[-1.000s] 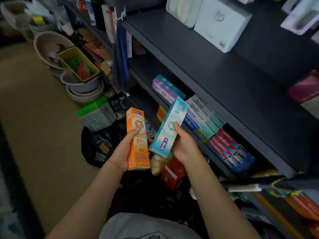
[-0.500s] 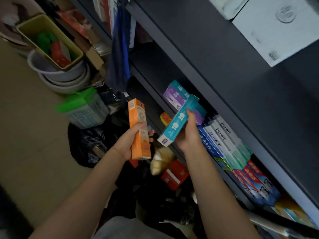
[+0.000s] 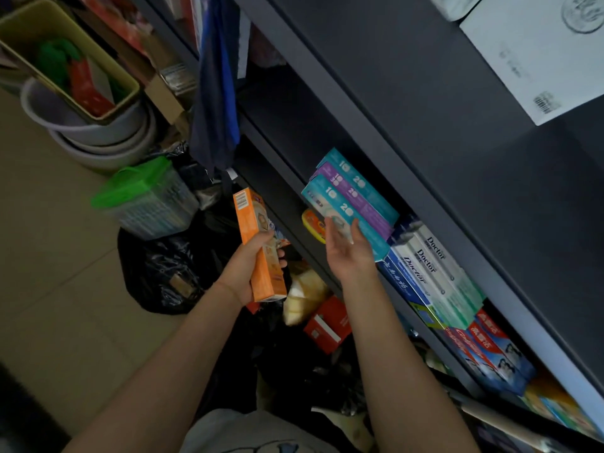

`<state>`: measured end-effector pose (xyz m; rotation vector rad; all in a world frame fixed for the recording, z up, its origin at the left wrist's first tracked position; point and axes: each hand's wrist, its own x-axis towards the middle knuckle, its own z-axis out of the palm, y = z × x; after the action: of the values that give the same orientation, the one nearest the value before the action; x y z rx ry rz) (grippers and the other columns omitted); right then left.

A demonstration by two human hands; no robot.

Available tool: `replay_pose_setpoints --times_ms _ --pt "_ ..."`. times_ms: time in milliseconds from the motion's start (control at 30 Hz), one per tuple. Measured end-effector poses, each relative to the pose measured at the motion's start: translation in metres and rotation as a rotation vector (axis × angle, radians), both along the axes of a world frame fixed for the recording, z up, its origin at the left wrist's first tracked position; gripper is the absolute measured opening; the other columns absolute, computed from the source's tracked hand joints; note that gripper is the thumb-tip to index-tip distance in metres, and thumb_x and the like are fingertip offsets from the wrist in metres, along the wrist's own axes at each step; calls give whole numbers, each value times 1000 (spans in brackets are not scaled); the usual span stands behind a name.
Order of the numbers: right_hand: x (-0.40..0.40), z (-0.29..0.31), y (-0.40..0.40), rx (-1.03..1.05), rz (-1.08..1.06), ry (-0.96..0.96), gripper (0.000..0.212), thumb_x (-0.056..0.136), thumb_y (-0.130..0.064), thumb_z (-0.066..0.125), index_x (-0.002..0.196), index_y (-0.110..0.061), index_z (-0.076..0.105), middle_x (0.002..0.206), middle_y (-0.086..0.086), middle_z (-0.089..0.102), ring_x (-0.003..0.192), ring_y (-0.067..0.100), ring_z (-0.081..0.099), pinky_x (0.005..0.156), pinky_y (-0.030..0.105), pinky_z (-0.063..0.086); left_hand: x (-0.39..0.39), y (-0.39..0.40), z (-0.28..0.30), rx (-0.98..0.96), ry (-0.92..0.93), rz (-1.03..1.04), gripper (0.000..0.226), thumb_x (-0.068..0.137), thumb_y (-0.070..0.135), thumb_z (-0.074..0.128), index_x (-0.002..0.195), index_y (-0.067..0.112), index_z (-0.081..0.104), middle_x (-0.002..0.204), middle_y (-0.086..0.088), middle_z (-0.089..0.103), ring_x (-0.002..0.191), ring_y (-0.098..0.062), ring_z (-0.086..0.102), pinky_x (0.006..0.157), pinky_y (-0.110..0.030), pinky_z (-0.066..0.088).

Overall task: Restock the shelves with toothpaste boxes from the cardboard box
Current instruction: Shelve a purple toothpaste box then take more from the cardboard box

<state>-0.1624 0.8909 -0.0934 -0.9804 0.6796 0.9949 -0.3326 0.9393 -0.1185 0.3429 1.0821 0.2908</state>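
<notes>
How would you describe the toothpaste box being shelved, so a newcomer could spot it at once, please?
On the dark shelf unit, find the row of toothpaste boxes. At its left end, against the right hand, lies the teal box, in front of a purple box.

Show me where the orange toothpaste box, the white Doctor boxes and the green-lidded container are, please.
orange toothpaste box (image 3: 253,230): head view, on its upper front face above the gripping fingers.
white Doctor boxes (image 3: 431,259): head view, on the printed side of the middle box.
green-lidded container (image 3: 130,188): head view, on its green lid.
</notes>
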Motion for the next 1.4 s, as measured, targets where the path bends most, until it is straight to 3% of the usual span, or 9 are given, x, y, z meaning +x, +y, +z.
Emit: replay_pose_setpoints --times_ms 400,567,733,933,1000,1067,1200,1300,1400 --pt "13 -13 26 -43 106 -49 41 100 -29 54 124 4 50 114 26 63 112 35 64 95 40 55 11 8 -15 -12 -11 -124 29 92 39 64 112 18 61 91 -9 65 76 -21 67 81 -41 53" --pt "20 -16 37 -108 221 -112 47 101 -36 49 121 7 50 108 24 66 96 30 69 85 38 58 17 11 -18 -26 -24 -167 39 91 40 64 121 15 58 89 -7 66 74 -19 68 73 -36 55" --pt "28 -18 38 -119 173 -111 52 103 -39 44 118 10 51 110 24 65 103 29 67 88 37 57 19 15 -18 -13 -26 -202 49 91 45 63 130 18 53 96 -9 67 77 -19 70 70 -35 58" --pt "27 -15 31 -151 154 -84 51 99 -42 52 118 5 54 104 20 68 84 28 71 72 35 60 20 21 -13 -133 -212 -139 75 94 71 34 132 12 59 96 -18 69 80 -28 68 71 -37 56" --pt "20 -7 23 -262 318 -129 44 97 -43 56 111 -2 60 88 10 70 69 19 69 58 29 56 21 23 -11 -153 -257 -114 72 97 64 31 131 8 59 97 -19 70 80 -30 68 71 -36 57" --pt "6 6 12 -378 607 -242 25 97 -35 59 98 -10 64 75 3 67 61 14 61 60 28 48 23 25 -8 -131 -270 -121 63 97 59 38 127 9 62 101 -20 70 85 -31 69 77 -39 55" --pt "-20 29 -7 -398 989 -588 25 93 -44 61 96 -20 68 79 -3 71 70 15 62 61 28 43 32 27 -1 89 -183 -247 67 85 53 68 133 10 51 119 -16 65 103 -28 67 80 -40 55" --pt "-26 28 -15 -417 1062 -765 33 83 -51 71 105 -28 64 97 -5 73 87 12 70 64 28 49 39 27 3 257 -65 -181 36 92 33 68 120 17 53 114 -15 64 92 -21 66 73 -35 55" --pt "-23 21 -19 -338 947 -706 42 78 -45 76 113 -23 66 103 2 75 94 20 70 70 34 50 36 31 5 255 -190 -134 16 90 19 64 105 21 65 105 -12 65 90 -22 61 72 -34 52"
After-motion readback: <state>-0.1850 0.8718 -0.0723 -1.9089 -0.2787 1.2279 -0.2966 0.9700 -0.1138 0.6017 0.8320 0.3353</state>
